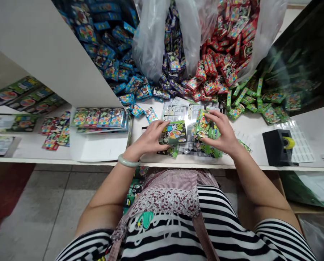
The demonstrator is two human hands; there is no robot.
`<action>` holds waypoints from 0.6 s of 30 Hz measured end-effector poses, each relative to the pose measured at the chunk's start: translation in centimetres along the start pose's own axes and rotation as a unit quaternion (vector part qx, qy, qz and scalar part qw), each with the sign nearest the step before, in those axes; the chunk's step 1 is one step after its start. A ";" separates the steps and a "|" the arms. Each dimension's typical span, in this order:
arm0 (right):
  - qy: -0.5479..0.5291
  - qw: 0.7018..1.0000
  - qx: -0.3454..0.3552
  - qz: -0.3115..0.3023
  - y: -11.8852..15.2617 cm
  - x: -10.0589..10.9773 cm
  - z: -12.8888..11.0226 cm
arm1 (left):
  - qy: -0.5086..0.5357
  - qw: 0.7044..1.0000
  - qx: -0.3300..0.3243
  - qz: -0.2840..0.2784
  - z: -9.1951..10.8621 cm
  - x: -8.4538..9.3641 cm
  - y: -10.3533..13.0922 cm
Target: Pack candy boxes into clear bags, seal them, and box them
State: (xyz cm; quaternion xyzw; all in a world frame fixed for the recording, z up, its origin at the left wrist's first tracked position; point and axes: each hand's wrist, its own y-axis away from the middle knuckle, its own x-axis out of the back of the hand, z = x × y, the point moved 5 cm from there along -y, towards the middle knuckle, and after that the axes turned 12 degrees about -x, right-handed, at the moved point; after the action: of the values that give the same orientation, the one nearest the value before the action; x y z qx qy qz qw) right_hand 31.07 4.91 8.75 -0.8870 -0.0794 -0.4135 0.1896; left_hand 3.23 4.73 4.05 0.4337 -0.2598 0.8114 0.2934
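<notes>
My left hand (151,139) grips a flat black-and-green printed box (175,133) by its left end, thumb below and fingers above. To the right of it, my right hand (223,135) is closed around a small bright green candy box (202,125), held tilted, with thumb and fingers at its edges. Beneath both hands lie flat printed packets (172,110) in black, green and white, partly hidden by the hands and boxes. More green packaging (210,149) shows under my right hand.
Loose blue boxes (118,69), purple boxes (174,61), red boxes (218,78) and green boxes (270,112) heap at the back, around plastic bags (151,36). A tape dispenser (277,146) stands right. A white tray (96,150) with a box row (99,117) sits left.
</notes>
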 end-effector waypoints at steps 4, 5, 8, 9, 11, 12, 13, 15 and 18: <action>0.051 0.997 0.049 -0.042 -0.2 -0.1 -2.3 | -0.001 0.998 -0.050 0.036 0.7 -0.1 -0.5; 0.063 0.995 0.048 -0.056 -0.2 -0.3 -2.3 | -0.003 0.998 -0.052 0.044 0.7 0.0 -0.5; 0.085 0.989 0.055 -0.108 0.1 -0.6 -2.2 | -0.009 0.998 -0.052 0.044 0.6 0.1 -0.1; 0.090 0.985 0.063 -0.130 0.3 -0.6 -2.2 | -0.011 0.998 -0.054 0.036 0.6 0.1 0.0; 0.099 0.977 0.078 -0.169 0.5 -0.6 -2.4 | -0.017 0.998 -0.061 0.026 0.6 0.0 -0.1; 0.102 0.974 0.082 -0.184 0.6 -0.5 -2.5 | -0.019 0.997 -0.065 0.026 0.7 0.1 -0.1; 0.104 0.972 0.086 -0.195 0.7 -0.3 -2.6 | -0.020 0.997 -0.068 0.028 0.7 0.1 -0.2; 0.099 0.967 0.094 -0.214 0.7 0.0 -2.7 | -0.016 0.997 -0.074 0.029 0.9 0.0 -0.5; 0.080 0.961 0.110 -0.242 0.4 0.3 -2.7 | -0.004 0.995 -0.095 0.012 1.4 -0.3 -0.7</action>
State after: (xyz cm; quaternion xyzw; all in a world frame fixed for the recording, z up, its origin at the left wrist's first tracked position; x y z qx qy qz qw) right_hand 29.50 3.43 10.39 -0.7788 -0.3216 -0.5055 0.1858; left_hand 4.67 4.20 4.64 0.4035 -0.3423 0.7849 0.3225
